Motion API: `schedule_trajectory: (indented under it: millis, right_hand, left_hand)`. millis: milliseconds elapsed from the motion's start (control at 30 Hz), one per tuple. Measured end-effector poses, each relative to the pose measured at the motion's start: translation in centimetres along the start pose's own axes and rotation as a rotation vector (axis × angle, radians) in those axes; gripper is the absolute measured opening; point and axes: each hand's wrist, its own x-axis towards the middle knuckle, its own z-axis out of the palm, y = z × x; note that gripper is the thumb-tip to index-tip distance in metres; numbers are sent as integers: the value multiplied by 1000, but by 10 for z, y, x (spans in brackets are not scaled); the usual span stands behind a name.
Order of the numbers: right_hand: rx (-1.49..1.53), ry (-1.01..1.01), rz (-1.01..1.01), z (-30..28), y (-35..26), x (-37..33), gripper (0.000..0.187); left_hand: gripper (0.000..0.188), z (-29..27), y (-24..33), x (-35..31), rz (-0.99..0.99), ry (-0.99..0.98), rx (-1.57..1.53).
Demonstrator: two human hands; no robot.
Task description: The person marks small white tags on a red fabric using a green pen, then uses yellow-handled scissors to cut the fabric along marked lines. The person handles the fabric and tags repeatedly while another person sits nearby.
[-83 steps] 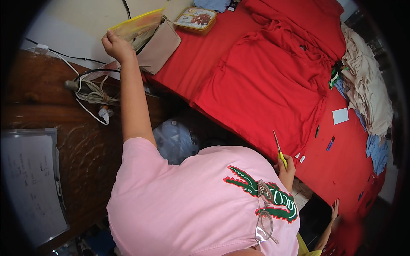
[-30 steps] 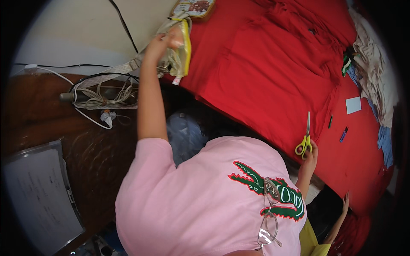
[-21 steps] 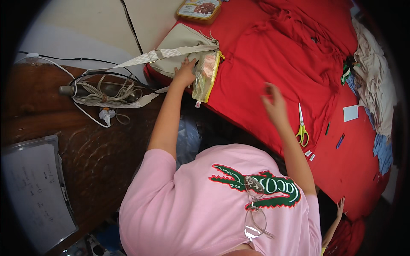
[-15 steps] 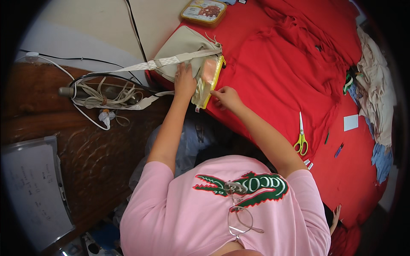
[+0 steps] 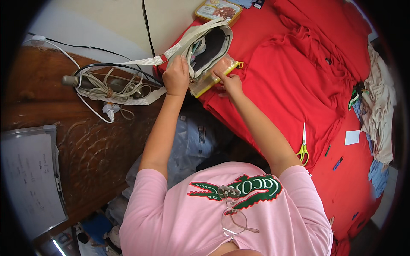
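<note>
A cream shoulder bag (image 5: 186, 46) lies at the red table's edge by the wall, its mouth gaping to show a dark lining and a few small items. My left hand (image 5: 176, 77) has its fingers closed round the near edge of the bag. Against the bag's near side is a see-through pouch (image 5: 213, 78) with a yellow zip edge. My right hand (image 5: 230, 83) pinches this pouch near its zip edge, thumb and forefinger together. What the pouch holds is hard to make out.
Yellow-handled scissors (image 5: 303, 150) lie on the red cloth (image 5: 290, 85), with a white card (image 5: 352, 137) and pens farther right. A plastic tub (image 5: 218, 10) stands behind the bag. Coiled cable (image 5: 109, 91) and a whiteboard (image 5: 32, 179) are on the carved wood at left.
The bag has tipped up and its mouth now gapes open. My left hand moved from its flat side to its near edge. The pouch turned, with my right hand still at it.
</note>
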Motion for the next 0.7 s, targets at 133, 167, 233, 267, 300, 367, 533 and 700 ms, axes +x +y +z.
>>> schedule_trajectory:
  millis: [133,167,233,267,300,367,533,700]
  right_hand:
    - [-310,330,-86,28,-19,30,96]
    - [-438,473,-196,38,-19,30,117]
    - [-552,517,-267,45,-26,37,112]
    - [-616,529,-306,50,-34,33,110]
    - [-698,407,-223,47,-39,28,99]
    - [-635,305,-187,44,-43,43,84]
    - [71,155,-147,17,-18,84,39]
    - [747,178,-707,-24,-77,7,25]
  left_hand:
    - [24,-6,10,1,-41,68,-149]
    - [25,-10,11,1,-73,78,-168]
    - [32,-15,7,5,-153,91,-229]
    - [32,-19,2,6,-206,68,-225]
    - [33,-24,-3,7,-259,46,-221]
    - [36,-27,-4,15,-300,37,-218]
    - [38,-24,-12,33,-350,7,-257]
    - [38,-26,-38,27,-386,2,-221]
